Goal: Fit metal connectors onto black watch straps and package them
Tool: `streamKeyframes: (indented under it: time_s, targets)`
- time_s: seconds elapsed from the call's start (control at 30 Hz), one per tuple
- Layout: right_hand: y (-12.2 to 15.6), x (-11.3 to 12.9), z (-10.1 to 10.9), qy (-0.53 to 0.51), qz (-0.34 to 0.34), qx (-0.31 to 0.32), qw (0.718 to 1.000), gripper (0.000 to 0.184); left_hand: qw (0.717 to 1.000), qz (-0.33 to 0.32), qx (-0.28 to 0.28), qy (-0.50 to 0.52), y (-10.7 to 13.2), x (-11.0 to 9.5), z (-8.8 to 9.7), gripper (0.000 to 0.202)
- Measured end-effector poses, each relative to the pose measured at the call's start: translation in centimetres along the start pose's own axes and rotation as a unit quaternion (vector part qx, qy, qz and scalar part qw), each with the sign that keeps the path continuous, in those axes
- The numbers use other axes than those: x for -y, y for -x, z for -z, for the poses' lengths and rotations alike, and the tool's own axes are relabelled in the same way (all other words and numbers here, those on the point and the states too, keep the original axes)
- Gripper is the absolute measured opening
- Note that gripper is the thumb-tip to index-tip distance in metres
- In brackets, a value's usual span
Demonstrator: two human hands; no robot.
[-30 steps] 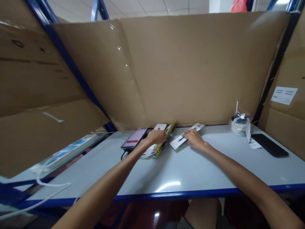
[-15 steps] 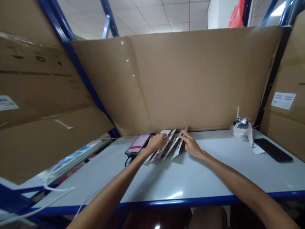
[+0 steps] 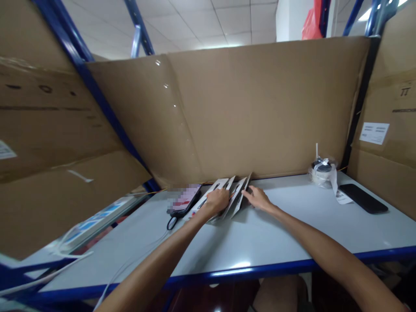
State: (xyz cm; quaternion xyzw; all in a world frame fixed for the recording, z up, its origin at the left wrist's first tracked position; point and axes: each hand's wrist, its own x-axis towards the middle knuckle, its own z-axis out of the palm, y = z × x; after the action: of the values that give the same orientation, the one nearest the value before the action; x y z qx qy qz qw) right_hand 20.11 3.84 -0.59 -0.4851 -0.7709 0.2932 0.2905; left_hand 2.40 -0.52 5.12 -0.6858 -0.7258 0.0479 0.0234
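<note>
Several flat white product cards (image 3: 236, 193) stand tilted on edge in a fanned stack at the back of the grey table (image 3: 266, 236), against a cardboard wall (image 3: 260, 108). My left hand (image 3: 217, 200) is curled on the left cards of the stack. My right hand (image 3: 258, 198) has its fingers stretched out, pressing the rightmost card from the right. A phone with a lit screen (image 3: 185, 200) lies just left of the cards.
A black phone (image 3: 362, 198) and a wrapped tape roll (image 3: 321, 171) with a white paper strip sit at the table's right. Cardboard boxes (image 3: 48, 151) and blue rack posts (image 3: 97, 91) close in both sides. White cables (image 3: 58, 260) trail at the left.
The cards lay spread flat a second ago; both hands have pushed them together and tipped them up into a leaning stack. The view has shifted slightly.
</note>
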Motion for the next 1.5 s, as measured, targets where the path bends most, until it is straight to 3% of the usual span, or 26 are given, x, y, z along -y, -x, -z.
streamKeyframes:
  time_s: [0.17, 0.3, 0.47, 0.57, 0.67, 0.87, 1.0, 1.1, 1.2, 1.3, 1.4, 1.5]
  targets:
    - [-0.1, 0.7, 1.3, 0.046, -0.044, 0.0, 0.998, 0.027, 0.995, -0.009, 0.078, 0.056, -0.9, -2.3, 0.6, 0.036]
    - [-0.6, -0.2, 3.8, 0.085, -0.059, 0.012, 0.995, 0.03, 0.98, -0.006, 0.139, 0.139, -2.1, -4.5, 0.7, 0.04]
    - [-0.7, -1.2, 8.5, 0.18, -0.079, 0.018, 0.98, 0.032, 0.945, -0.013, 0.193, 0.263, -2.0, -6.7, 1.0, 0.056]
    - [-0.6, -1.5, 11.3, 0.231, -0.111, 0.018, 0.967, 0.033, 0.901, -0.059, 0.215, 0.373, -1.4, -8.4, 0.5, 0.051]
    - [-0.5, -2.1, 13.4, 0.265, -0.145, 0.024, 0.953, 0.034, 0.865, -0.126, 0.201, 0.442, -1.4, -10.8, -0.4, 0.042]
    - [0.0, -3.1, 15.8, 0.305, -0.208, -0.007, 0.929, 0.035, 0.892, -0.198, 0.12, 0.389, -2.5, -16.3, -1.9, 0.021]
    - [0.7, -2.8, 15.9, 0.321, -0.228, -0.032, 0.919, 0.036, 0.905, -0.227, 0.058, 0.354, -1.3, -17.9, -1.6, 0.014]
    - [1.5, -2.2, 14.8, 0.342, -0.171, -0.095, 0.919, 0.039, 0.927, -0.256, -0.023, 0.272, 0.2, -16.3, -1.3, 0.029]
    - [2.2, -1.6, 12.6, 0.343, -0.063, -0.152, 0.925, 0.036, 0.956, -0.227, -0.127, 0.136, 0.7, -12.0, -1.4, 0.036]
    - [2.5, -1.2, 10.2, 0.328, -0.002, -0.137, 0.935, 0.034, 0.981, -0.1, -0.129, 0.104, -0.3, -5.8, -1.5, 0.04]
    - [2.5, -0.8, 8.3, 0.311, 0.039, -0.112, 0.943, 0.031, 0.983, 0.034, -0.122, 0.134, -1.9, 0.0, -1.5, 0.047]
    - [2.6, -0.7, 7.1, 0.299, 0.064, -0.087, 0.948, 0.031, 0.974, 0.109, -0.106, 0.169, -3.3, 3.5, -1.8, 0.049]
